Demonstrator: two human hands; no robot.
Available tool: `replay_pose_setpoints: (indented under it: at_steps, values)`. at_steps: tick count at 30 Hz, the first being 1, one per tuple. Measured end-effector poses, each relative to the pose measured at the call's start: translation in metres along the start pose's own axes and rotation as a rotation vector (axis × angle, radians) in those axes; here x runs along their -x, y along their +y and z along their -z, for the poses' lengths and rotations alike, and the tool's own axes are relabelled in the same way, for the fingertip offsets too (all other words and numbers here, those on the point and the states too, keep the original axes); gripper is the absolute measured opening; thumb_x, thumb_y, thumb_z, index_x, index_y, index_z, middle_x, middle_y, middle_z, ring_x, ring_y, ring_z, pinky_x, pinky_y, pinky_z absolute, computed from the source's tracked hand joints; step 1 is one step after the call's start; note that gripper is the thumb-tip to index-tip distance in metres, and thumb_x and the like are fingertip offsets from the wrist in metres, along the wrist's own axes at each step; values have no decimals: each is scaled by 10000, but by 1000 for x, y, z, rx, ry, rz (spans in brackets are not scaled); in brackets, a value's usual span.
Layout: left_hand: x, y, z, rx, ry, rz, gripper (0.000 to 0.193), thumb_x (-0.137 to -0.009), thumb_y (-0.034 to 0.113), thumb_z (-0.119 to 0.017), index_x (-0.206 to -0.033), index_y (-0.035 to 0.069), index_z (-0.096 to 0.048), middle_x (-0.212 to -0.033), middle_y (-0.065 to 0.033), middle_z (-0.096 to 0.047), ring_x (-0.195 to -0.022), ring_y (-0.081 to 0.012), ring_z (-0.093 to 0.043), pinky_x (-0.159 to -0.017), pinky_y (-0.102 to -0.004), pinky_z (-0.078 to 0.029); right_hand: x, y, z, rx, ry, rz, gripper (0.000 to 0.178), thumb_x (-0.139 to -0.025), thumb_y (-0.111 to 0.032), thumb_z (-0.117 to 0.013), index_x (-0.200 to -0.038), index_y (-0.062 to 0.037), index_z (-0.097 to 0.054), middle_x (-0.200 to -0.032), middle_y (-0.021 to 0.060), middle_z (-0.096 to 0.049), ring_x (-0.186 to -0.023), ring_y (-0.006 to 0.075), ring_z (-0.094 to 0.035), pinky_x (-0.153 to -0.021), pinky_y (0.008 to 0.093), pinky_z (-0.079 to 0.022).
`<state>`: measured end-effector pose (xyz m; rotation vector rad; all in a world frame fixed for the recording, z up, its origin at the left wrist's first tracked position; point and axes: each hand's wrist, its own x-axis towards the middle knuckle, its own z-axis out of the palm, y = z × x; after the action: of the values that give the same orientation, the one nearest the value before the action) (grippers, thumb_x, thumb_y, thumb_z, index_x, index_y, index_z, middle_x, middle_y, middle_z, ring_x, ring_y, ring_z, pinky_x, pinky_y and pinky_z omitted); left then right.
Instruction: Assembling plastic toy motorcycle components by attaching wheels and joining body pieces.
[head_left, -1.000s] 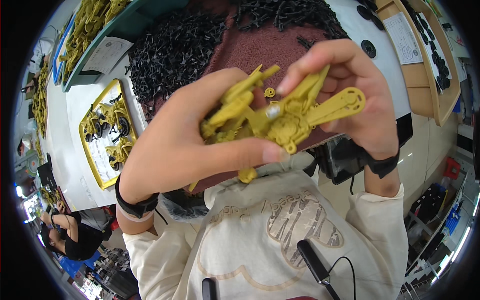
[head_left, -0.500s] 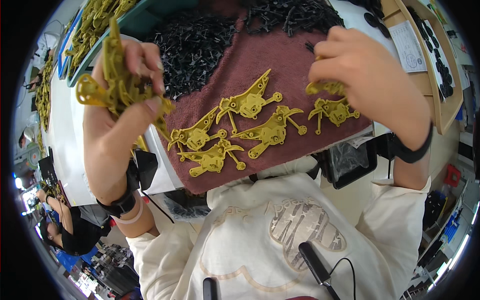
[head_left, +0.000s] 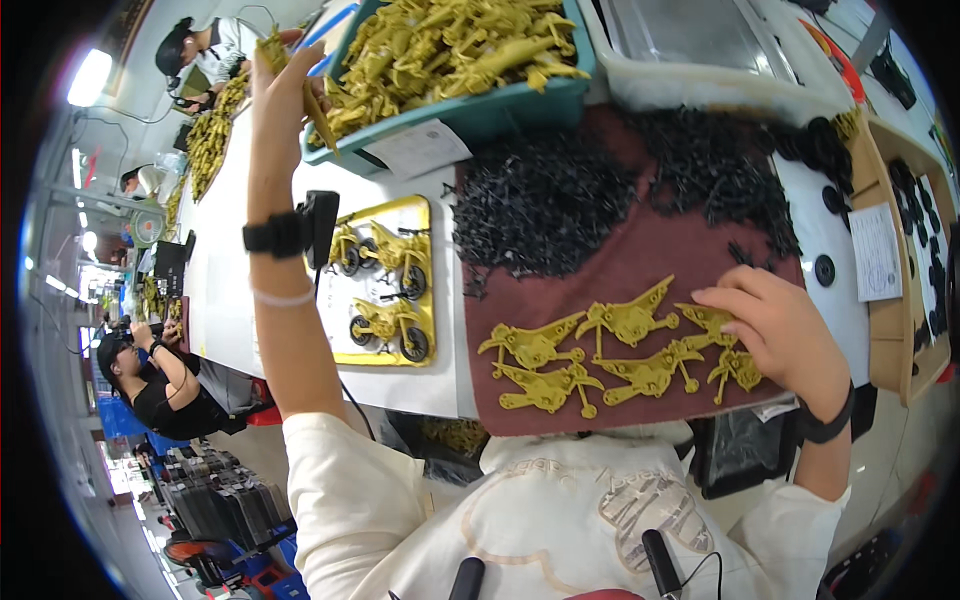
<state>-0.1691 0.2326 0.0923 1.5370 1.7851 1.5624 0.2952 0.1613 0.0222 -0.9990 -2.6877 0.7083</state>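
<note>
Several flat yellow toy motorcycle body halves [head_left: 630, 322] lie in two rows on a dark red cloth [head_left: 640, 270]. At the right end of the rows, my right hand [head_left: 775, 325] pinches a yellow body half [head_left: 708, 320] low over the cloth. My left arm stretches far forward. Beside the teal bin [head_left: 540, 105], my left hand [head_left: 285, 80] is closed around yellow motorcycle body pieces [head_left: 318, 118], partly hidden by the fingers. The bin is heaped with yellow parts [head_left: 450, 55].
Piles of small black parts [head_left: 550, 205] cover the cloth's far side. Left of it, a yellow-rimmed tray [head_left: 430, 270] holds toy motorcycles with black wheels. A cardboard box [head_left: 885, 345] stands right, a clear-lidded container [head_left: 690, 90] behind. Co-workers sit at the left.
My left hand has moved from over the cloth out to the bin, still with yellow pieces. My right hand has lowered its yellow piece to the row's right end. The view has shifted left.
</note>
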Motion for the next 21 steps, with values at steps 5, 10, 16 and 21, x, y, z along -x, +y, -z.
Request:
replay_pose_setpoints:
  at_steps: [5,10,16,21]
  values:
    - [-58,-34,-13,-391,-13,-65,880,-791,612,-690,-1328,-36,-435,-1114,-244,-551,-767,-272,-637,-669,-362,-537,11,-4,10,-18,58,-37,307,-778,-41,-634,-1084,-53,-649,-975,94,-616,-875,313,-577,-772,399,-454]
    - [-77,-83,-20,-846,-109,89,862,-802,744,-541,-1356,85,-493,-1233,-353,-519,-1226,-426,-501,-1045,-451,-385,19,-2,10,-101,177,-110,253,-757,-24,-643,-1009,-33,-666,-928,102,-634,-839,314,-580,-747,388,-445]
    - [-83,-88,-19,-668,-219,51,739,-886,583,-572,-1392,56,-457,-1298,-303,-533,-1217,-381,-525,-1010,-418,-408,24,1,14,-95,237,-148,241,-755,-17,-652,-995,-27,-670,-917,103,-638,-833,313,-578,-746,380,-437]
    - [-73,-70,-17,-566,-444,153,839,-863,592,-592,-1453,38,-370,-1368,-310,-480,-1283,-367,-479,-1058,-430,-371,22,-4,14,-99,254,-139,223,-755,-20,-655,-977,-25,-675,-919,103,-641,-832,307,-579,-747,379,-433]
